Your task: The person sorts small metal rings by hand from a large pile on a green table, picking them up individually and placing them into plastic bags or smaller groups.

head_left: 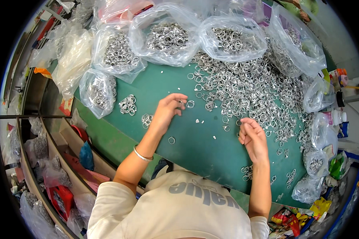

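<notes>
Left hand (168,108) pinching 1 small metal ring (180,102); loose ring (190,104) just right of that grip, right hand (252,137) loosely curled, apparently empty, farther off on the counter (195,151).

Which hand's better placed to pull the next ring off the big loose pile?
Probably right: the right hand sits at the edge of the loose ring pile, while the left hand is farther away, fingers at a single ring.

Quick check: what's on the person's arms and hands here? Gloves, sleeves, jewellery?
No gloves: both the left hand and the right hand are bare, and so are the forearms. A thin silver bangle circles the left wrist. Short cream sleeves of a T-shirt end above the elbows. Nothing shows on the right wrist.
</notes>
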A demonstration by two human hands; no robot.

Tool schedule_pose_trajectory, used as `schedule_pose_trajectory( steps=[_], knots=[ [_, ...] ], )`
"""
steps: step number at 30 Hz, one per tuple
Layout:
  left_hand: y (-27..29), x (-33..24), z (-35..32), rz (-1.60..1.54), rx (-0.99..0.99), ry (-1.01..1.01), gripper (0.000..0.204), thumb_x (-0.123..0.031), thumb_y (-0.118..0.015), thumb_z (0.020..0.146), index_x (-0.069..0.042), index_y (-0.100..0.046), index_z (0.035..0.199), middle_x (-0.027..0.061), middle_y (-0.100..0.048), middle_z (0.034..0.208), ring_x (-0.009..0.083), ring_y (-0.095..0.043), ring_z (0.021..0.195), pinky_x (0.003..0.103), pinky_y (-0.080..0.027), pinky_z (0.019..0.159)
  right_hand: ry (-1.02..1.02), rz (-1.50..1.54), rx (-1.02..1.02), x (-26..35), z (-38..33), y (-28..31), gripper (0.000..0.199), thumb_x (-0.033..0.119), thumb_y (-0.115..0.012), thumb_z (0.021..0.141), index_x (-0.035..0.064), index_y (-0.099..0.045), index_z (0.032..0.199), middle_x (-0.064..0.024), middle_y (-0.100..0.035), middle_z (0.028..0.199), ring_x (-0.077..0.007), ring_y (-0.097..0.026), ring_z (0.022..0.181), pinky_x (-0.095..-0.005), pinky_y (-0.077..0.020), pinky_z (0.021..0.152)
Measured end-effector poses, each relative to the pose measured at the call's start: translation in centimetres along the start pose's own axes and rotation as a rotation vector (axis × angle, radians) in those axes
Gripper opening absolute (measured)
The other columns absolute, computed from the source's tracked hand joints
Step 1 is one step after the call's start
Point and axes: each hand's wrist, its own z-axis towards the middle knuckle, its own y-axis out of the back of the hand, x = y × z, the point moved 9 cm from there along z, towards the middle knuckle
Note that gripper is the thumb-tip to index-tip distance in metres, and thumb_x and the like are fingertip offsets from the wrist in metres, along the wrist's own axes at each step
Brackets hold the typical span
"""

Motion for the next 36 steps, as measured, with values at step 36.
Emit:
schedule_pose_trajectory(
  steps=[36],
  knots=[
    [-8.8, -1.4, -6.0, 0.299, 0.323, -0.139, 0.014, 0.002, -0.060, 0.088, 0.004, -0.061, 0.102, 0.0054, -0.058, 0.098, 0.0092, -0.056, 0.086, 0.023, -0.048, 0.074, -0.154, 0.162, 0.192, -1.3, -2.5, -8.0, 0.017, 0.006, -0.051, 0.094, -0.0017, -0.057, 0.108, -0.0074, -0.062, 0.084, -0.0063, -0.051, 0.060, -0.0186, -0.0363, 0.046]
  ],
)
